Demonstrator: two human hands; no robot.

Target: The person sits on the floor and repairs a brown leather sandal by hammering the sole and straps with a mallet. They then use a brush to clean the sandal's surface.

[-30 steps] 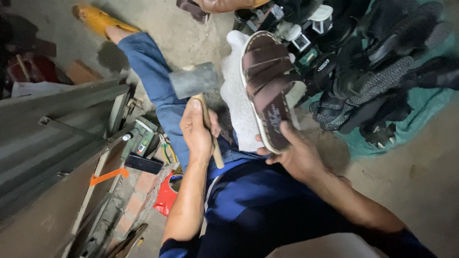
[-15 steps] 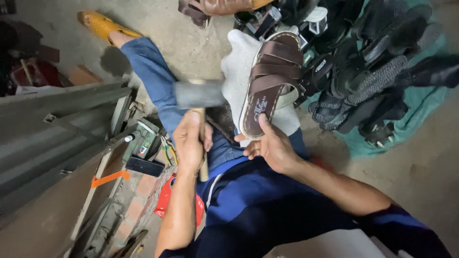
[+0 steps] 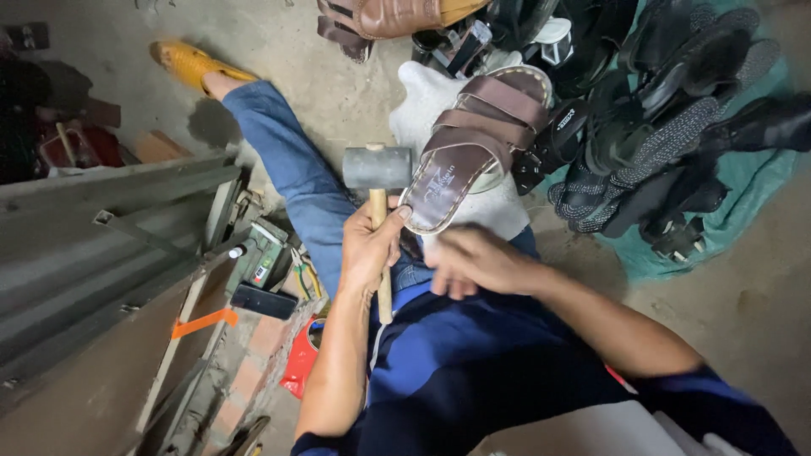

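Brown strapped leather sandal [image 3: 473, 152] lies sole-down on a white rounded block [image 3: 507, 211] over the person's lap, propped there as if for striking. Left hand [image 3: 369, 249] is clenched round the wooden handle of a black rubber mallet [image 3: 377, 167], head upright beside the sandal's heel; right hand [image 3: 477, 262], blurred, hovers loosely curled near it, its grip unclear. Beyond, dark shoes [image 3: 659, 127] crowd a teal cloth [image 3: 726, 211] on the concrete floor [image 3: 338, 67].

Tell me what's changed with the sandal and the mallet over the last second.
The brown sandal was turned over: a second ago its sole faced up in the right hand, now its straps face up and it rests on the white block. The right hand has let go and drawn back, blurred. The left hand keeps its grip on the mallet, head now upright beside the sandal. The shoe pile is unchanged.
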